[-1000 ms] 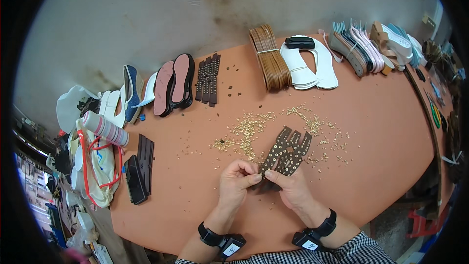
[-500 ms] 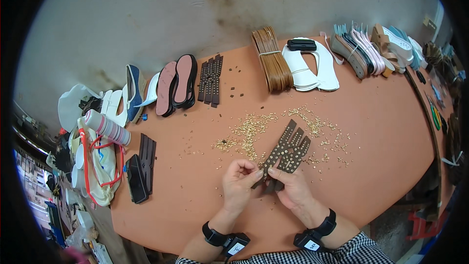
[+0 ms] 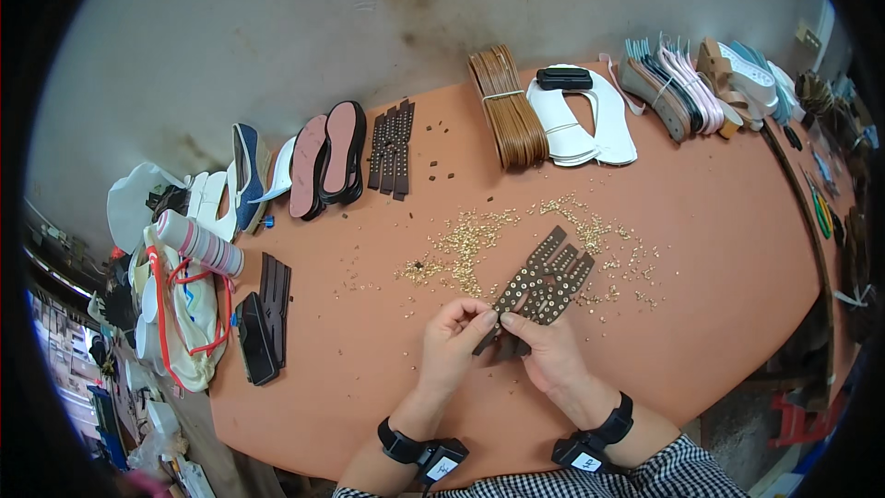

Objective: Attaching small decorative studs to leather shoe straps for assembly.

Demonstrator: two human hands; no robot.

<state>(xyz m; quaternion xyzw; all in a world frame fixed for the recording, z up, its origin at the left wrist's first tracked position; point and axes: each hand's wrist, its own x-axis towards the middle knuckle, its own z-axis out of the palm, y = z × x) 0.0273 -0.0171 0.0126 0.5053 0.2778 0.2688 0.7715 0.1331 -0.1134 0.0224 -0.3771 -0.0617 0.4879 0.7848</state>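
A dark brown strappy shoe upper (image 3: pixel 542 290), dotted with gold studs, is held just above the table, its strap ends fanned out away from me. The thumb and fingers of my left hand (image 3: pixel 454 337) pinch its lower left edge. My right hand (image 3: pixel 556 348) grips the near end, thumb on top and the fingers hidden beneath. Beyond the upper, loose gold studs (image 3: pixel 472 238) lie scattered over the brown table (image 3: pixel 369 406). Whether my left fingertips also pinch a single stud is too small to tell.
Along the back stand studded brown straps (image 3: pixel 392 149), pink-topped soles (image 3: pixel 343 148), a bundle of brown strips (image 3: pixel 507 115) and white sole-shaped sheets (image 3: pixel 613 124) under a black case. A phone (image 3: pixel 256 341), plain brown straps and stacked cups (image 3: pixel 198 242) are at left. Pliers (image 3: pixel 819 207) lie far right.
The view has shifted slightly. Both hands keep their grip on the studded upper, and its strap ends have tilted a little to the right.
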